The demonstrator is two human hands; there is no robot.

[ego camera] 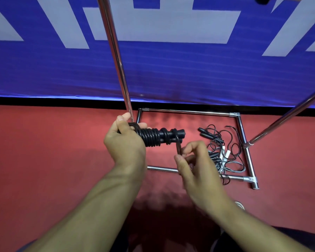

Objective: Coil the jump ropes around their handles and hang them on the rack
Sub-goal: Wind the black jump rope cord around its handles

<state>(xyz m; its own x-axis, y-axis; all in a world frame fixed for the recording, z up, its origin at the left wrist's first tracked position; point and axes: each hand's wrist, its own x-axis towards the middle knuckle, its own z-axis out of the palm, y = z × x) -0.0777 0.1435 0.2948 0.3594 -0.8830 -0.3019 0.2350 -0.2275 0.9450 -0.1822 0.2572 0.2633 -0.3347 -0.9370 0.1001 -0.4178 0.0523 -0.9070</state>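
Note:
My left hand [126,141] grips one end of a pair of black jump-rope handles [164,135] held level, with black cord wound in tight turns around them. A short loop of that cord [178,147] hangs from the handles' right part, and my right hand [193,160] pinches it between thumb and fingers just below. The metal rack [116,51] stands in front, one upright pole rising behind my left hand and its base frame [189,111] lying on the floor.
Several loose jump ropes [224,153], black and grey cords with black and white handles, lie tangled inside the base frame on the red floor. A second slanted chrome pole [287,115] rises at right. A blue and white banner [171,70] backs the scene.

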